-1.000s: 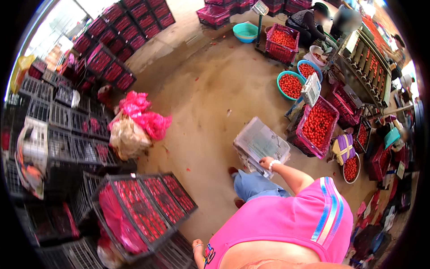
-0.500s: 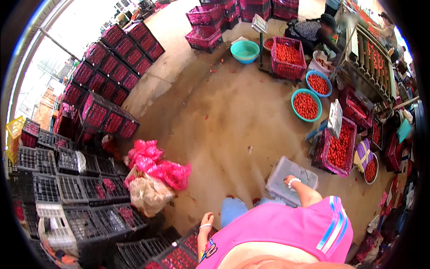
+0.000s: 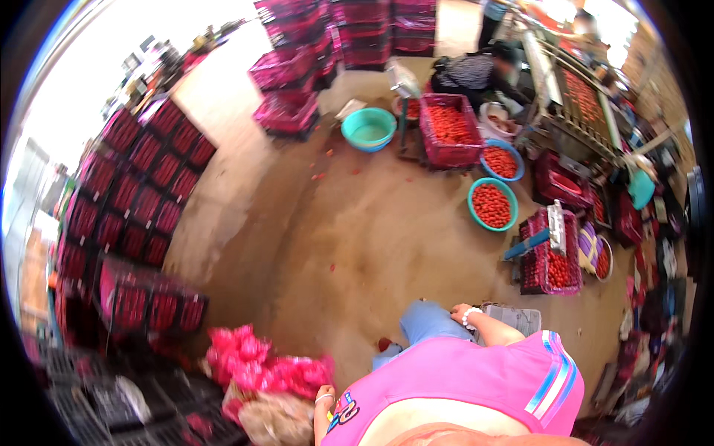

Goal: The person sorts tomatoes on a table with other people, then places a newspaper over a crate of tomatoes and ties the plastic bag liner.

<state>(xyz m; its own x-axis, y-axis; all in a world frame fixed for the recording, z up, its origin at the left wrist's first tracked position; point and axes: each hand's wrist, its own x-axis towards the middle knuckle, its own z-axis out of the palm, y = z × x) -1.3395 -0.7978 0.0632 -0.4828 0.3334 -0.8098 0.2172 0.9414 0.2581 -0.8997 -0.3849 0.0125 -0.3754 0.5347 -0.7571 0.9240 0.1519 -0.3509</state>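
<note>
Right hand (image 3: 461,313) low beside the right thigh, at the near left edge of a translucent grey bin (image 3: 519,319). Bin sits partly behind the forearm; whether it is held up or resting on something, cannot tell. Right fingers look bent inward; cannot tell if they pinch its edge.

Left hand (image 3: 325,393) hangs by the shirt hem, nearest the bright pink plastic bags (image 3: 260,364) and a pale bag (image 3: 277,421). Left fingers look loosely curled; contact with the bags unclear.

State of things: pink-lined crates stand stacked at left (image 3: 125,192), and more stacks (image 3: 361,33) rise at the far side, so that part looks done. Red fruit lies uncovered in 2 basins, 1 green (image 3: 514,204) and 1 blue (image 3: 520,161), and in 2 crates, a far crate (image 3: 455,157) and a near crate (image 3: 529,273) by a scale (image 3: 556,227). Those look unfinished. Co-worker (image 3: 467,76) crouches beside the roller machine (image 3: 537,65). Black crates (image 3: 78,394), lower left, contents mostly too dark to judge.
</note>
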